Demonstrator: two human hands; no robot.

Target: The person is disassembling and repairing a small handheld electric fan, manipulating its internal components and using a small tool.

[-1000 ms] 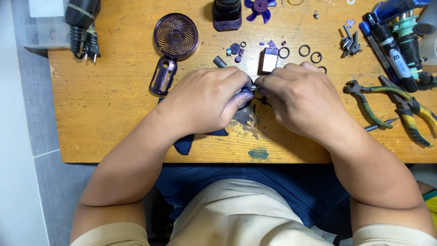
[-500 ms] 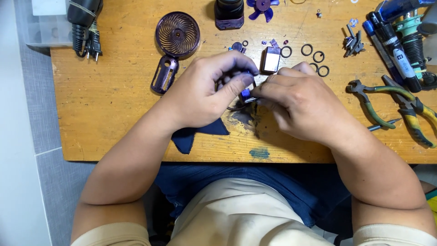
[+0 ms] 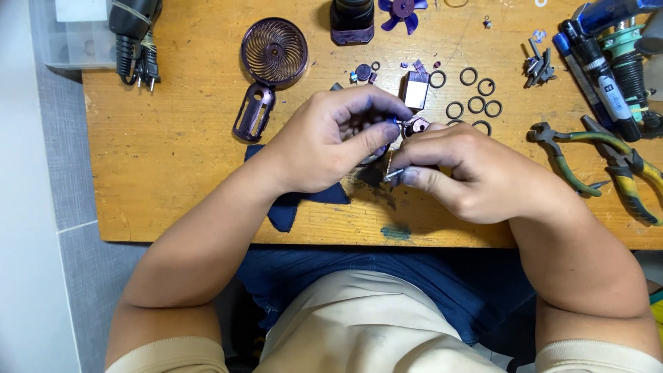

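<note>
You've got a small purple part [image 3: 400, 126] pinched between both hands, just above the middle of the wooden table [image 3: 173, 159]. Your left hand [image 3: 331, 141] curls around it, thumb and fingertips closed on its left side. Your right hand [image 3: 469, 173] has its fingers closed too, pinching a thin metal tool [image 3: 391, 174] that pokes out toward the part; most of the part is hidden by your fingers, so its exact shape is hard to tell.

Under your left wrist lies a dark blue cloth [image 3: 297, 204]. Just beyond your hands sit a small white block [image 3: 416, 90] and a scatter of black rings [image 3: 473, 100]. Further left are a round purple fan grille [image 3: 274, 52] and a purple slotted casing [image 3: 254, 112]. At the far edge is a purple fan blade [image 3: 402, 10]. On the right lie green-handled pliers [image 3: 573, 162] and yellow-handled pliers [image 3: 632, 176].
</note>
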